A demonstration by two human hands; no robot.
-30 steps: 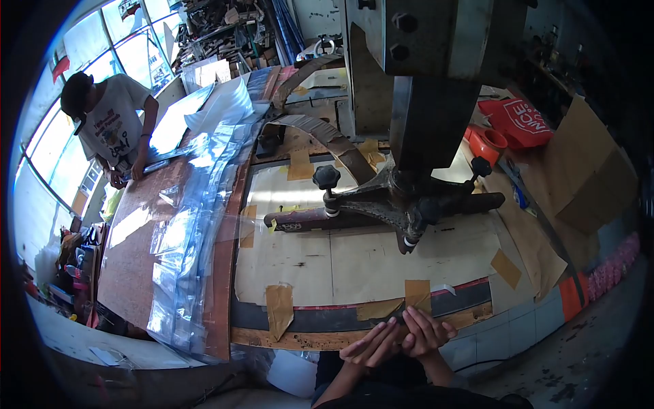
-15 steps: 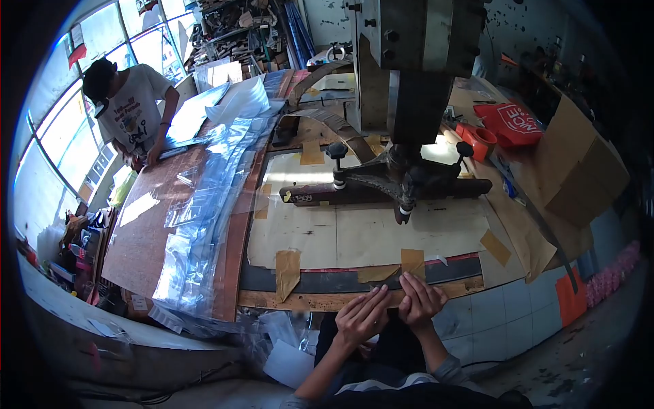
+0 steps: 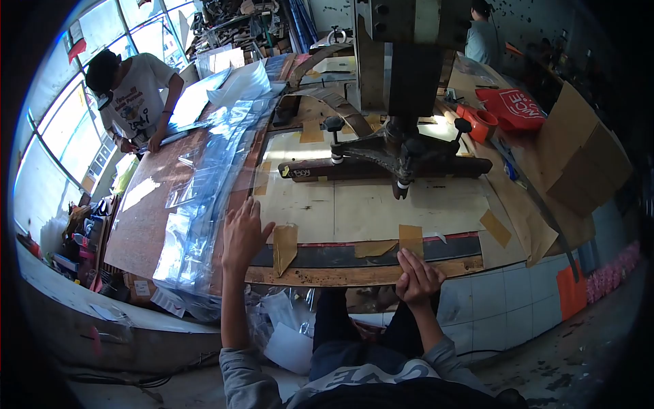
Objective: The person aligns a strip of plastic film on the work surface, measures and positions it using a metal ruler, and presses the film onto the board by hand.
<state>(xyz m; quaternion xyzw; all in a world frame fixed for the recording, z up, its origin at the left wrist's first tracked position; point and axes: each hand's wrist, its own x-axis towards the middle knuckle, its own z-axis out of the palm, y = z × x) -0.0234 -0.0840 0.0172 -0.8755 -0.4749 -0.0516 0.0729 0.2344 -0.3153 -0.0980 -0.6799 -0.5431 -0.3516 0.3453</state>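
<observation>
My left hand (image 3: 245, 233) is over the left edge of the pale board (image 3: 306, 208), fingers stretched and slightly apart, nothing in it. It is just left of a strip of brown tape (image 3: 285, 247). At the board's front edge, beside another tape piece (image 3: 411, 238), is my right hand (image 3: 417, 276); its fingers are bent and pressed together, and what they hold, if anything, is hidden. Above the board stands the dark metal press head (image 3: 398, 150) with its long bar (image 3: 320, 170) across the board.
Clear plastic sheets (image 3: 221, 157) lie left of the board. A person (image 3: 136, 102) works at the far left; another person (image 3: 481, 41) stands at the back. On the right are a red bag (image 3: 512, 108), an orange tape dispenser (image 3: 477, 123) and a cardboard box (image 3: 579, 153).
My left hand has left my right hand and moved left and forward, its fingers spreading. My right hand stays by the front edge. The view has shifted, and a second person shows at the back.
</observation>
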